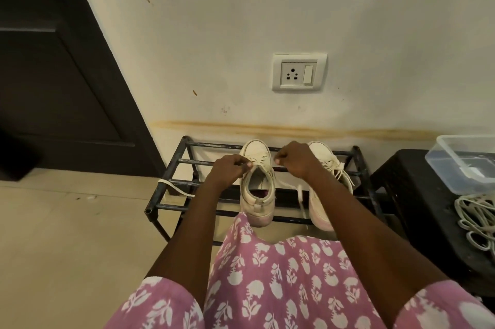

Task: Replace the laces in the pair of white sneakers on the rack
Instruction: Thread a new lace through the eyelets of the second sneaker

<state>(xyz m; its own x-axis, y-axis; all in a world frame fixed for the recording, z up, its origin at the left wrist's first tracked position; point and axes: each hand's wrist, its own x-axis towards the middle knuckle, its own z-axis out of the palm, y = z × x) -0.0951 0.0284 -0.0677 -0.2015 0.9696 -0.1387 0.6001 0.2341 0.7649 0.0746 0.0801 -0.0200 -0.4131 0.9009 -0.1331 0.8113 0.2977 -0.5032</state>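
From your head view, the clear plastic container (pixel 455 168) sits at the far right on a black surface (pixel 417 194). It is lidless, and something pale and flat lies at its bottom; you cannot tell what it is through the blur. Just beside the container, on the same surface, lies a bundle of laces (pixel 476 219), white and loosely coiled, outside the container rather than in it.

The black metal rack (pixel 171 186) stands against the wall, and both white sneakers rest on its top bars with toes toward the wall. The left sneaker (pixel 257 194) is right under your hands, its opening gaping toward you. The right sneaker (pixel 321 189) sits just beside it, partly hidden by your right forearm, with its own lacing spilling off its far side.

Your left hand (pixel 230 170) is at the top of the left sneaker's tongue, its fingers (pixel 242 165) curled and pinching the lace (pixel 300 196) where it meets the upper eyelets. Your right hand (pixel 294 160) hovers between the two toes, fingers (pixel 280 160) clenched in a pinch on a pale tip that looks like the same lace. A strand of that lace trails off the left sneaker and hangs between the pair. A loose lace (pixel 174 186) drapes over the rack's left end, well apart from both hands.
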